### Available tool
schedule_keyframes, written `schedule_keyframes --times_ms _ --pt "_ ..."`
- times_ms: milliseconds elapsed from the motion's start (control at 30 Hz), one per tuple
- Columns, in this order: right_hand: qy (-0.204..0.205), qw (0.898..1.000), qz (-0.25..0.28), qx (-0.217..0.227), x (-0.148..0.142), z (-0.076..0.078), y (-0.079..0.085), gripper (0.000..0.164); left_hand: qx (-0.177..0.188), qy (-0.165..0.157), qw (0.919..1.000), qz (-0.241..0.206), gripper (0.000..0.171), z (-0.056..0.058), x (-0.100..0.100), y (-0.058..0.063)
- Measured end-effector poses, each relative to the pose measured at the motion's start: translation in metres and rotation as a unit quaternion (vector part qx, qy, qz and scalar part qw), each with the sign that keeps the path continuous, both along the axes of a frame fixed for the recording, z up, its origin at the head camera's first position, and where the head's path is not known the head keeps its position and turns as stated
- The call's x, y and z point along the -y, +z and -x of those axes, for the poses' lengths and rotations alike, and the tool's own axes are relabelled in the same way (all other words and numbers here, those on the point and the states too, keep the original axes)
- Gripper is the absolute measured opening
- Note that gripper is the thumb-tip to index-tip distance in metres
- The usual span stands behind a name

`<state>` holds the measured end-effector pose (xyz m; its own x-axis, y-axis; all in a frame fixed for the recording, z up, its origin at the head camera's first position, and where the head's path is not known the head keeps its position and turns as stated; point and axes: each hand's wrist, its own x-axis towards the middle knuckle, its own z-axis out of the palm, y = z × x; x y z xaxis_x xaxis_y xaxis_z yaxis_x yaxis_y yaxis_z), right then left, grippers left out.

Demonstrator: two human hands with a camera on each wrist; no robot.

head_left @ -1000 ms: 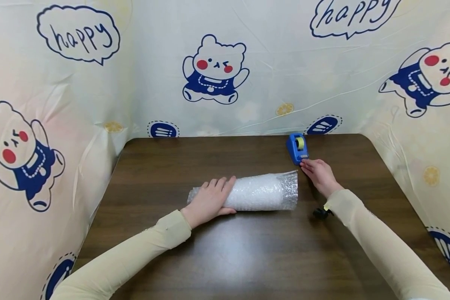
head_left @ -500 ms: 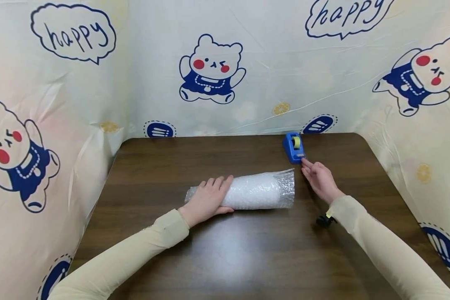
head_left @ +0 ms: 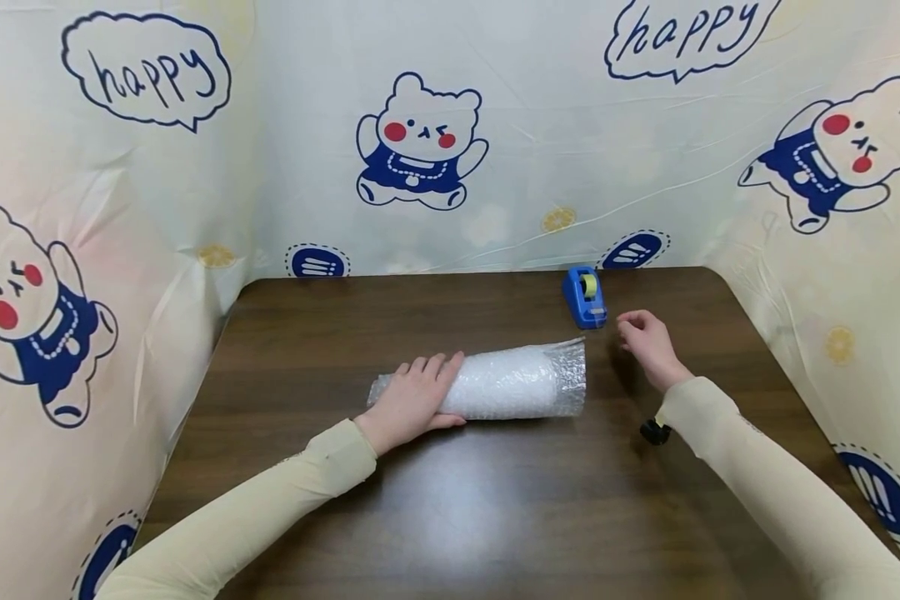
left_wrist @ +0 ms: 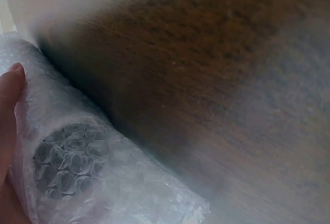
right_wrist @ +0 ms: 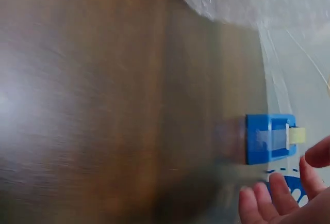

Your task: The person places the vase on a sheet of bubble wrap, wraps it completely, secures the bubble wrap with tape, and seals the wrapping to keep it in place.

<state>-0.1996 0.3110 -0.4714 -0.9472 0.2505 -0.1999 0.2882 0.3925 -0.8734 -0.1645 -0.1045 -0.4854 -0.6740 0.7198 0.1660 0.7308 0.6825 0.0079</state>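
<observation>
A roll-shaped bundle of bubble wrap [head_left: 517,382] lies across the middle of the table, its right end loose and clear. My left hand [head_left: 412,400] holds its left part, fingers over the top and thumb along the near side. In the left wrist view the thumb lies against the bubble wrap [left_wrist: 62,100], whose end shows open bubbles. My right hand [head_left: 648,346] hovers just right of a blue tape dispenser [head_left: 585,300] with a yellowish roll. Thumb and index fingertips nearly meet; the other fingers [right_wrist: 258,198] are loosely bent. Whether tape is between them cannot be seen.
The brown wooden table [head_left: 450,500] reaches back to a cloth wall [head_left: 540,175] printed with bears and lettering. Similar cloth encloses both sides. A small black device [head_left: 654,432] hangs at my right wrist.
My right hand has drawn back to the right from the dispenser's front edge, where its fingertips were touching. My left hand stays on the bubble wrap. The head view has shifted slightly.
</observation>
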Motion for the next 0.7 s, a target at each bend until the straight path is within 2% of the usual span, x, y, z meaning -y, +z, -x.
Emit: schedule_keyframes --times_ms 100,267,367,467,567,700 --pt "0.019 1.000 -0.019 0.006 0.000 0.016 0.001 0.047 0.003 0.000 1.0000 0.000 0.096 0.000 0.000 0.000" --pt "0.035 0.998 0.017 0.050 -0.001 0.036 -0.002 0.061 0.008 0.002 1.0000 -0.002 0.096 -0.001 0.001 0.000" --pt "0.011 0.996 0.056 0.068 0.000 0.041 -0.005 0.062 0.011 0.002 0.9999 -0.005 0.096 -0.002 0.001 0.000" --pt "-0.019 0.995 0.080 0.055 0.001 0.043 -0.007 0.058 0.009 0.000 0.9999 -0.006 0.096 -0.003 0.001 0.001" --pt "-0.023 0.998 0.053 0.038 0.003 0.044 -0.005 0.055 0.005 0.001 1.0000 -0.008 0.096 -0.003 0.001 0.001" --pt "-0.013 0.998 -0.042 0.034 0.005 0.042 -0.001 0.052 0.011 0.004 0.9999 -0.009 0.096 -0.003 0.001 0.000"
